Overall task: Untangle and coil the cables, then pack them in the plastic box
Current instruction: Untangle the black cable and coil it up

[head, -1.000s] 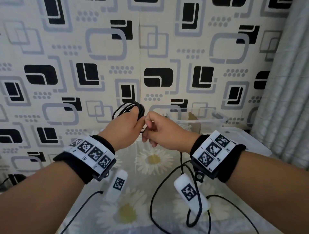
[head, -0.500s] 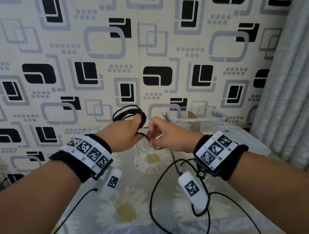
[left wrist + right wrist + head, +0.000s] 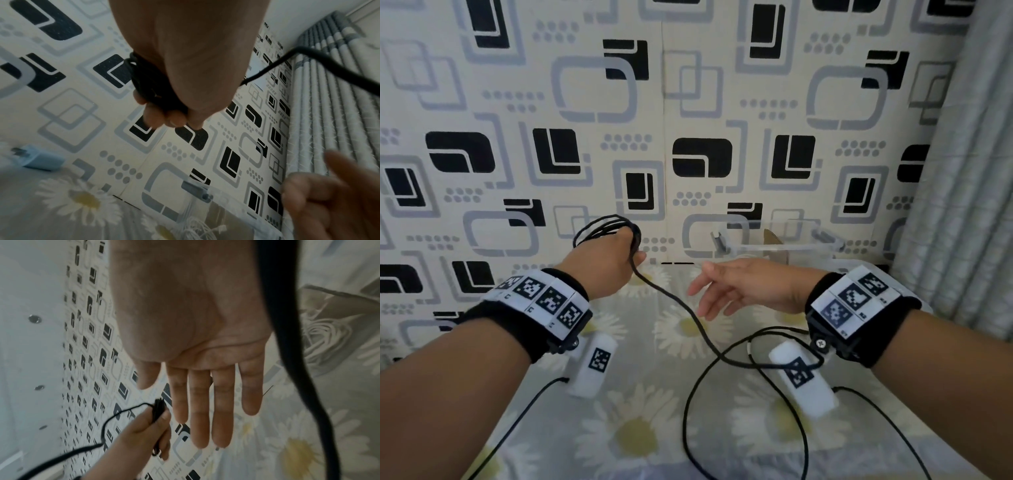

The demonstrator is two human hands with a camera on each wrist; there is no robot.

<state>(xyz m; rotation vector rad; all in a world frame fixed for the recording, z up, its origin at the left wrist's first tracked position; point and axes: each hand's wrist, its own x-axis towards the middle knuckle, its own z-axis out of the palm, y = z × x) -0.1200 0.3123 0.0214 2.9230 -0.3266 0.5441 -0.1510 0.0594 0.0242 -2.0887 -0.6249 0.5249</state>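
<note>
At the centre of the head view, slightly left, the black cable [image 3: 674, 298] is partly wound: several loops are bunched in the left hand [image 3: 606, 260], whose fingers are curled tight round the bundle, as the left wrist view shows plainly. That fist is held up off the surface [image 3: 640, 442], probably so the finished turns stay together and do not spring apart while more is added. From the fist the loose tail drops down and to the right, crosses the middle of the frame and lies in slack curves on the daisy-print cloth, near the lower centre; it looks free of knots there, though where it passes under the right wrist I cannot tell how the strands cross.

Just right of centre, the right hand [image 3: 739, 287] is empty, its fingers straight and spread, palm turned toward the coil. It hangs apart from the cable, so I judge it is between strokes, placed to take the tail for another turn.

Behind it, at the right against the patterned wall, stands the clear plastic box [image 3: 828, 240], open at the top; the wrist views show white cable already coiled inside. A pale blue charger plug [image 3: 39, 160] lies at the left edge of the left wrist view.
</note>
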